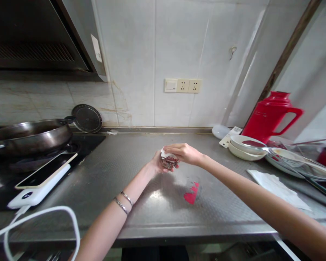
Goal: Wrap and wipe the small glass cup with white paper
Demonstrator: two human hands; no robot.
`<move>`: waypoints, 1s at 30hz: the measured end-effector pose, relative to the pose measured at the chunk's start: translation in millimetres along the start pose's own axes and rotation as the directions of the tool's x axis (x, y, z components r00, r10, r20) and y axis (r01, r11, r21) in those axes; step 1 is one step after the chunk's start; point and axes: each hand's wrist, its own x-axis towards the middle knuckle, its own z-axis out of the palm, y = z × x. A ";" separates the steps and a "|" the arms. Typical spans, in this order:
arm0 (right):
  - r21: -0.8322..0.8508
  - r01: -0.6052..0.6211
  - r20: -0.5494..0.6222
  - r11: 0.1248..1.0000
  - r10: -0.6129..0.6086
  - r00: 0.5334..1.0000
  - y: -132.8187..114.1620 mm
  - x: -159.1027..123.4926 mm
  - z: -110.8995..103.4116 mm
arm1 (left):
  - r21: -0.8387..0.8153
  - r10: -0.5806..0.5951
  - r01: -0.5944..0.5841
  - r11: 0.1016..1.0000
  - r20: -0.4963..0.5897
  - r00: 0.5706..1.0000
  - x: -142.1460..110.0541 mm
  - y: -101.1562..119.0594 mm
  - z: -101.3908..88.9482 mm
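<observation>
Above the middle of the metal counter, my left hand (158, 164) is closed around a small, shiny, glass-like container (168, 161) with reddish-brown colouring; its exact kind is too small to tell. My right hand (185, 153) is closed, its fingers pressing a white tissue-like piece (165, 154) against the container's top. Part of that white piece is hidden under the fingers. Nearer to me on the counter lies a flat red piece (190, 197) with a jagged edge, apart from both hands.
At left, a metal pan (35, 139) sits on the stove, near a phone (47, 170) on a white power bank (29, 197) with a looping cable. To the right are a red thermos (267, 119), stacked white bowls (244, 154) and a white paper napkin (278, 188).
</observation>
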 end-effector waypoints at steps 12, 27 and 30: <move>-0.250 0.026 0.055 0.968 -0.012 0.998 -2.7 -28.6 -10.0 | 0.036 0.039 -0.036 0.999 -0.100 0.994 2.4 -0.4 -2.3; -0.108 -0.215 -0.340 0.971 0.167 0.925 -39.3 -44.2 31.2 | -0.125 0.340 -0.414 0.902 -0.385 0.858 9.3 -12.0 11.8; -0.083 -0.252 -0.418 0.964 0.196 0.887 -47.9 -39.5 39.6 | -0.166 0.364 -0.465 0.869 -0.423 0.830 8.3 -13.2 13.5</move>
